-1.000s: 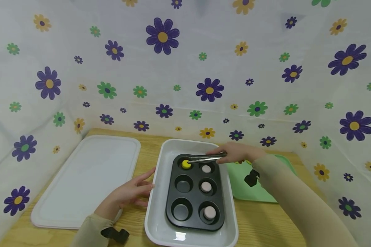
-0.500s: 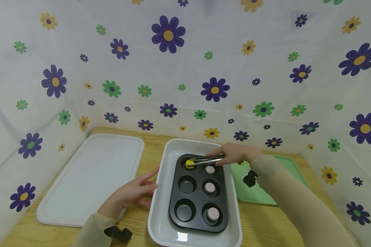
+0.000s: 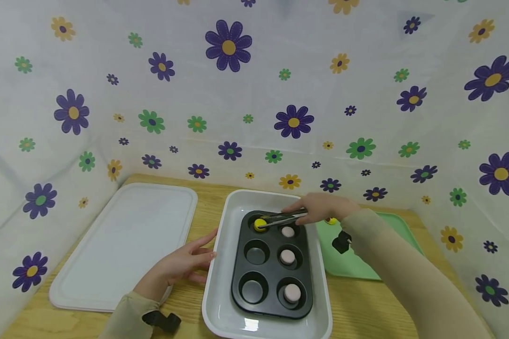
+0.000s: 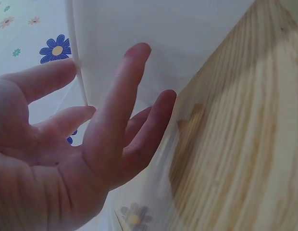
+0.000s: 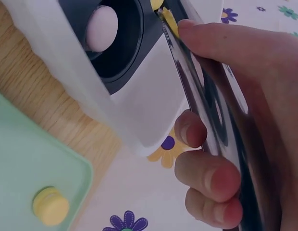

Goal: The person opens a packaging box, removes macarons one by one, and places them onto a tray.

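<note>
Wood surface (image 3: pixel 211 202) | tray (image 3: pixel 220 282) seemingly steadied by loosely spread left grip (image 3: pixel 189 260) | tongs (image 3: pixel 281 221) clasped in right grip (image 3: pixel 323 207), at yellow piece (image 3: pixel 259 223)

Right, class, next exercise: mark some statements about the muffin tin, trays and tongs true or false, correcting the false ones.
1. Three pink macarons sit in the right column of the muffin tin. True.
2. Every cup holds a macaron. False: two left-column cups are empty.
3. A yellow macaron lies on the green tray. True.
4. The muffin tin stands on the green tray. False: it stands in the deep white tray.
5. The right hand holds metal tongs. True.
</note>
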`<state>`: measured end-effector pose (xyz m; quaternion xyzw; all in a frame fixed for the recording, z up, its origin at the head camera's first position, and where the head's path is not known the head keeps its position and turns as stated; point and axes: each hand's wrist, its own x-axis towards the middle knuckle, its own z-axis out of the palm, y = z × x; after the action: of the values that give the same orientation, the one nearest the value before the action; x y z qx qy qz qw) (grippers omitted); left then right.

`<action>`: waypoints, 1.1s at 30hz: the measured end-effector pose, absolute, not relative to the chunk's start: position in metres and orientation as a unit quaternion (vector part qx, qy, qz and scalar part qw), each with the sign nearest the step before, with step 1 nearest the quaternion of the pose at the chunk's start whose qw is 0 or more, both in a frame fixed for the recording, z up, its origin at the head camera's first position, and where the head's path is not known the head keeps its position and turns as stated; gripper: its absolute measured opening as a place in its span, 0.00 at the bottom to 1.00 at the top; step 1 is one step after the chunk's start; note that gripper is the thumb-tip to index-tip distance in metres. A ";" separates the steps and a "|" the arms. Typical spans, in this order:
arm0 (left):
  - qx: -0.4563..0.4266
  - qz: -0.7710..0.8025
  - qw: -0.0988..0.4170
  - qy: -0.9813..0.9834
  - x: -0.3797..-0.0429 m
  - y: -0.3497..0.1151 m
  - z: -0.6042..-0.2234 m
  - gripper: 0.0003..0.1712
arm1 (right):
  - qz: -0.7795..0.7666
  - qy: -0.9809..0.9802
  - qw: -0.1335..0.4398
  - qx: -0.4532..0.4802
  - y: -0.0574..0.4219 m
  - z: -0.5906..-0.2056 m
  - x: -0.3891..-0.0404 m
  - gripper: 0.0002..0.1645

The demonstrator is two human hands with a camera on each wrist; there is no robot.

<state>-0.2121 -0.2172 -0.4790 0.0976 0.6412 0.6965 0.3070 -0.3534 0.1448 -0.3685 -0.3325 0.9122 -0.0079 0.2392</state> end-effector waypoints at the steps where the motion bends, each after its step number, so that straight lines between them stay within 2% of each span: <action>1: 0.099 0.697 0.307 0.640 -0.212 -0.217 -0.479 0.46 | -0.002 0.912 0.234 -0.338 0.143 -0.369 -0.354 0.30; 20: 0.090 0.696 0.304 0.644 -0.212 -0.217 -0.478 0.45 | -0.063 0.897 0.262 -0.350 0.147 -0.385 -0.353 0.30; 33: 0.089 0.686 0.303 0.656 -0.212 -0.216 -0.476 0.46 | -0.101 0.898 0.222 -0.367 0.166 -0.361 -0.351 0.31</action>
<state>-0.2116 -0.2158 -0.4760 0.0888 0.6558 0.6859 0.3027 -0.3510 0.1658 -0.3614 -0.3671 0.8976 -0.1006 0.2224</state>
